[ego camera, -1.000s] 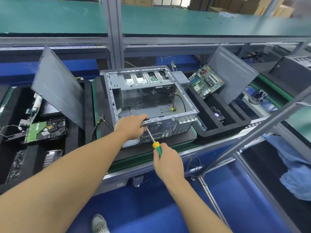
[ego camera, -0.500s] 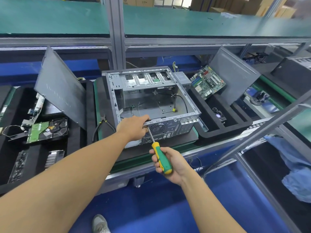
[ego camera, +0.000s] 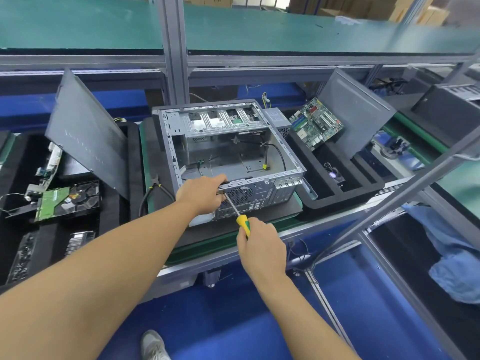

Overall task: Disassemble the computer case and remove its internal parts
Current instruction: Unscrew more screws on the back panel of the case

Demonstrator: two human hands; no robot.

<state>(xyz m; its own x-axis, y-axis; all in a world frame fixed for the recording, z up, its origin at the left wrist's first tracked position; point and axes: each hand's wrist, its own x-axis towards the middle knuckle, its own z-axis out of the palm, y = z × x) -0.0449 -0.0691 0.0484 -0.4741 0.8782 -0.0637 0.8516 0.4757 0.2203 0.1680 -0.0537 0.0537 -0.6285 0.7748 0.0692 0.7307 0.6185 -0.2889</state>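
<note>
An open grey computer case [ego camera: 228, 141] lies on its side on a black mat, its inside nearly bare apart from a few cables. My left hand [ego camera: 201, 194] grips the near top edge of the case's rear panel. My right hand [ego camera: 261, 246] holds a yellow-and-green screwdriver [ego camera: 242, 222] by the handle. Its shaft points up and left to the rear panel, just beside my left hand's fingers; the tip is hidden there.
A side panel [ego camera: 85, 133] leans on a black tray [ego camera: 15, 162] at left, holding a hard drive [ego camera: 67, 201]. Pliers [ego camera: 155, 188] lie beside the case. At right, another black tray [ego camera: 335, 193] holds a motherboard [ego camera: 315, 123], a power supply [ego camera: 276, 118] and a second panel [ego camera: 355, 110].
My right hand turned on the screwdriver handle: half a second ago the palm faced up with the handle exposed, now the hand is over it again. My left hand stayed on the case.
</note>
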